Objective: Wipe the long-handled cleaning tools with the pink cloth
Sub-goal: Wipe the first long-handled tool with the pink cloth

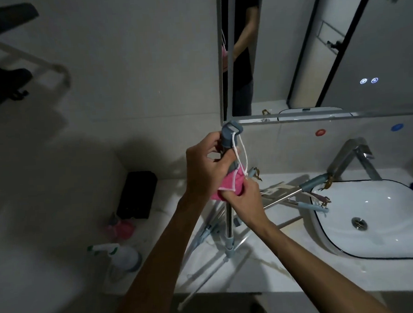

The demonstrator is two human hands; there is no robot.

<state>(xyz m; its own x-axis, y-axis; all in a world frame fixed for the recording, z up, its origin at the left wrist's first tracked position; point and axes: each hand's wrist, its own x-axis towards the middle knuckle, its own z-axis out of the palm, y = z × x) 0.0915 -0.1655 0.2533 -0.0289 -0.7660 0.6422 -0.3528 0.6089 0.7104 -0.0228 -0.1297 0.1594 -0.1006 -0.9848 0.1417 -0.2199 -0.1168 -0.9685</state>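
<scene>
With the left hand point(206, 166) gripping the upright steel pole's grey-blue rubber handle point(228, 136) and the right hand point(244, 200) pinching the pink cloth point(226, 185) around it just below, the white hanging loop point(242, 154) could snag.

Both forearms are bare behind the fingers, no sleeves, rings or watch showing on the left hand point(205, 167) or right hand point(246, 203).

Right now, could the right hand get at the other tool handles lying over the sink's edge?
Probably yes, once freed: the right hand grips the pink cloth round the upright pole. The handles lie just right of it, nothing between.
</scene>
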